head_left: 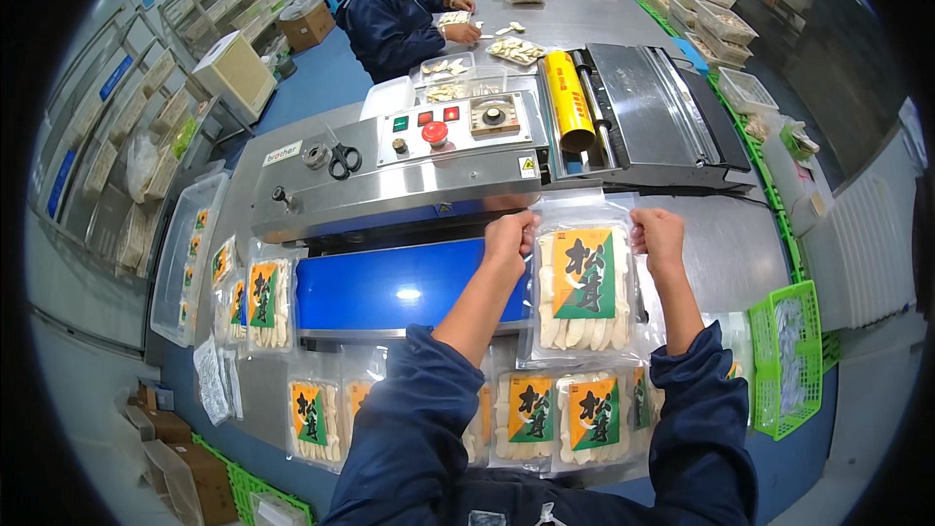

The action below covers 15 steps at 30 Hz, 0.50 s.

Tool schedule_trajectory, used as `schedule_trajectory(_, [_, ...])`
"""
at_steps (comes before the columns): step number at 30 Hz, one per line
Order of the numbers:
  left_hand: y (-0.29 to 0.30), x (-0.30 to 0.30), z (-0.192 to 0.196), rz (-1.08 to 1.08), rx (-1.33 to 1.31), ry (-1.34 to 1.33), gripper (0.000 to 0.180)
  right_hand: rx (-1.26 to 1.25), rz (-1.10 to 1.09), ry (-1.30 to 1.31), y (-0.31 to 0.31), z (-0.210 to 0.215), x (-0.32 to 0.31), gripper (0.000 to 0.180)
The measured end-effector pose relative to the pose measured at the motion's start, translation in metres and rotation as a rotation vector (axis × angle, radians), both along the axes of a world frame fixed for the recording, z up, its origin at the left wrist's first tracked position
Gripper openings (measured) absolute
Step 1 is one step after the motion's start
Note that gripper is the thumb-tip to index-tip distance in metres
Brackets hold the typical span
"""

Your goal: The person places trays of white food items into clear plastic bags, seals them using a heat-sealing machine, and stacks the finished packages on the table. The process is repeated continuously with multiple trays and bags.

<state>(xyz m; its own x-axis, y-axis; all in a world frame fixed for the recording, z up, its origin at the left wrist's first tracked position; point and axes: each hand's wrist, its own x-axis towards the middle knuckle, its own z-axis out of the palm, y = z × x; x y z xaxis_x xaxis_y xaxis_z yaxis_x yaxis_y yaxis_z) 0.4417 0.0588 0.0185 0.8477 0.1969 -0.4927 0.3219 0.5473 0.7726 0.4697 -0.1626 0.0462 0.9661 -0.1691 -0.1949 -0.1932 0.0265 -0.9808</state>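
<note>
A clear plastic pouch [586, 282] of pale sliced mushrooms, with an orange and green label, is held up by its two top corners. My left hand [508, 242] pinches the left corner and my right hand [662, 240] the right one. Just left of the pouch runs the blue belt [399, 282] of a steel sealing machine [390, 185] with a red stop button [434, 133]. Similar pouches [594, 419] lie along the table's near edge, partly hidden by my forearms. Another filled pouch [270, 294] rests at the belt's left end.
Black scissors [345, 162] lie on the machine. Behind it stands a film wrapper with a yellow roll [569, 97]. A green basket [785, 360] is at the right, a plastic bin [185, 263] at the left. One co-worker [399, 19] handles pale slices at the far table.
</note>
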Motion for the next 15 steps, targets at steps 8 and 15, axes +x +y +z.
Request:
schedule_trajectory(8, [0.036,-0.008,-0.002,0.081,0.058,-0.009,0.009,-0.001,0.047,0.044,0.039,-0.013,0.007,0.013])
schedule_trajectory(15, [0.064,-0.028,0.002,0.094,0.132,-0.02,0.011,0.068,0.109,0.066,0.07,-0.015,0.003,0.013])
